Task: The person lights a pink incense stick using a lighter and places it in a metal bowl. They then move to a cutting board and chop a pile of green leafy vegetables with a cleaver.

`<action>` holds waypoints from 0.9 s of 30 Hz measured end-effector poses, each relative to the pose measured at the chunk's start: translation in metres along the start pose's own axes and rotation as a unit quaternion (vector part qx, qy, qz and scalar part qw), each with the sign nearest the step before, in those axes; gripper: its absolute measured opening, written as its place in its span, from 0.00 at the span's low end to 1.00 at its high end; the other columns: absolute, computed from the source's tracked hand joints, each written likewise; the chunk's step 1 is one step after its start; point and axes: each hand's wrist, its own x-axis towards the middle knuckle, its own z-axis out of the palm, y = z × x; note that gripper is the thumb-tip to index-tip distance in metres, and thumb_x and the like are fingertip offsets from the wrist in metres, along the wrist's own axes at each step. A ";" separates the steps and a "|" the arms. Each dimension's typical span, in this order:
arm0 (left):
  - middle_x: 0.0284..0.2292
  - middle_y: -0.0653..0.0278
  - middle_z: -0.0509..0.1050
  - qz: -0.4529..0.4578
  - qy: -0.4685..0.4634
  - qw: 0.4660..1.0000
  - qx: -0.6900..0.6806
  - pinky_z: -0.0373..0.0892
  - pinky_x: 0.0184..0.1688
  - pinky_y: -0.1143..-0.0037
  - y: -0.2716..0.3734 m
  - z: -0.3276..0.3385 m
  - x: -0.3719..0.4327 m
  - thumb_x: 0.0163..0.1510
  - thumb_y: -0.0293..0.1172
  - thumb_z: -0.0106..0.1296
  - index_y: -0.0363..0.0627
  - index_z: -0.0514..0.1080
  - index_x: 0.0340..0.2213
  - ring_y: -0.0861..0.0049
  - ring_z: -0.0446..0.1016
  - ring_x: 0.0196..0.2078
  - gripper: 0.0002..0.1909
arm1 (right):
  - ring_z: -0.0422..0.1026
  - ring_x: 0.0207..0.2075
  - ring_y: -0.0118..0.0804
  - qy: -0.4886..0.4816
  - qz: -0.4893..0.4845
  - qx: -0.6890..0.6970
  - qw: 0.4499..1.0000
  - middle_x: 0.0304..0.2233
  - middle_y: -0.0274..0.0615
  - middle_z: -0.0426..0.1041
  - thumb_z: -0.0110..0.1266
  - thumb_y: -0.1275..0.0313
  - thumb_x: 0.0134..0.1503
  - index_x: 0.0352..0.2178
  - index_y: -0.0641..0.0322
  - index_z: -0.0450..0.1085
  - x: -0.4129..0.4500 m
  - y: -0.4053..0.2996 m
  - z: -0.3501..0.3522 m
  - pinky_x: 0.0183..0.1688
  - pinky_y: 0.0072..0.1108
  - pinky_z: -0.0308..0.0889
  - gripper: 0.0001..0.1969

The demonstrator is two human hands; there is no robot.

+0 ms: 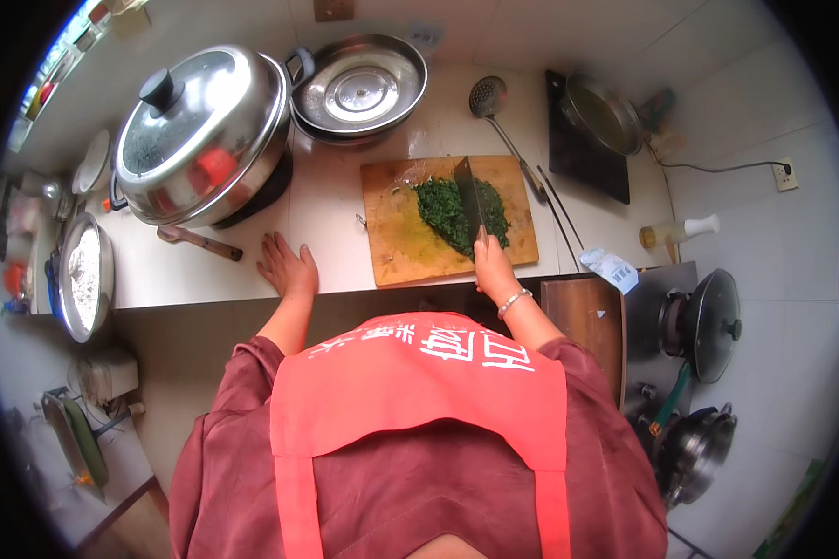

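Note:
My right hand (495, 267) grips the handle of a cleaver (469, 199), its blade standing on edge amid a heap of finely chopped dark leafy greens (442, 214). Beneath the greens is a wooden cutting board (391, 258), with a wet, greenish stain on its left part. My left hand (288, 267) rests flat on the white countertop (335, 237) near its front edge, fingers spread and holding nothing. To the left of that hand lies a wooden utensil (206, 243), apart from the fingers.
A large lidded steel pot (203, 140) and a steel pan (361, 84) stand behind. Beyond the board lie a skimmer (489, 98) and chopsticks (561, 218). A bowl of white powder (86, 279) sits at far left; a stove with a lidded wok (714, 326) is at right.

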 end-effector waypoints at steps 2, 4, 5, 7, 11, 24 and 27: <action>0.63 0.53 0.48 -0.005 0.005 1.000 -0.004 0.37 0.63 0.52 0.002 0.001 0.007 0.55 0.47 0.43 0.41 0.50 0.60 0.64 0.42 0.66 0.36 | 0.71 0.30 0.62 -0.010 -0.033 0.023 0.999 0.29 0.61 0.72 0.39 0.62 0.62 0.42 0.65 0.61 0.004 -0.016 -0.011 0.31 0.42 0.65 0.16; 0.63 0.53 0.47 0.007 0.016 1.000 -0.016 0.37 0.63 0.53 0.006 -0.002 0.010 0.55 0.47 0.43 0.41 0.50 0.60 0.64 0.42 0.66 0.36 | 0.71 0.31 0.65 0.029 -0.131 0.038 0.990 0.30 0.64 0.72 0.39 0.61 0.62 0.43 0.65 0.61 0.004 -0.020 -0.013 0.32 0.43 0.66 0.16; 0.63 0.54 0.47 0.002 0.005 1.000 -0.007 0.37 0.63 0.53 -0.001 0.001 0.000 0.55 0.47 0.43 0.41 0.50 0.60 0.64 0.42 0.66 0.36 | 0.69 0.32 0.67 0.025 -0.112 0.039 0.993 0.30 0.65 0.71 0.40 0.61 0.61 0.42 0.65 0.61 -0.008 -0.016 -0.004 0.34 0.44 0.65 0.17; 0.63 0.54 0.47 -0.005 0.003 1.000 -0.003 0.37 0.63 0.53 0.001 0.002 0.004 0.55 0.47 0.43 0.41 0.50 0.60 0.65 0.42 0.66 0.36 | 0.70 0.33 0.66 -0.023 -0.039 -0.053 0.998 0.30 0.62 0.72 0.41 0.61 0.61 0.41 0.64 0.61 0.004 0.004 0.009 0.36 0.45 0.64 0.16; 0.63 0.54 0.47 -0.007 -0.003 1.000 -0.004 0.37 0.63 0.53 -0.006 0.004 -0.005 0.55 0.47 0.43 0.41 0.50 0.59 0.64 0.43 0.66 0.36 | 0.70 0.35 0.67 -0.011 -0.112 0.022 0.993 0.30 0.66 0.72 0.41 0.62 0.61 0.40 0.66 0.61 -0.007 -0.026 -0.007 0.37 0.45 0.64 0.16; 0.62 0.54 0.49 -0.002 0.012 1.000 -0.022 0.38 0.63 0.52 0.008 -0.002 0.011 0.54 0.47 0.44 0.42 0.52 0.59 0.65 0.44 0.66 0.36 | 0.70 0.33 0.67 -0.008 -0.139 -0.058 0.989 0.29 0.63 0.72 0.41 0.62 0.61 0.39 0.64 0.62 0.004 -0.022 0.006 0.35 0.46 0.64 0.15; 0.62 0.54 0.49 0.004 0.017 1.000 -0.007 0.38 0.63 0.52 -0.006 0.004 -0.004 0.54 0.47 0.45 0.42 0.52 0.59 0.65 0.44 0.66 0.36 | 0.71 0.34 0.66 -0.028 -0.132 0.000 0.991 0.30 0.64 0.72 0.40 0.61 0.61 0.39 0.63 0.62 -0.023 -0.039 0.003 0.36 0.46 0.65 0.15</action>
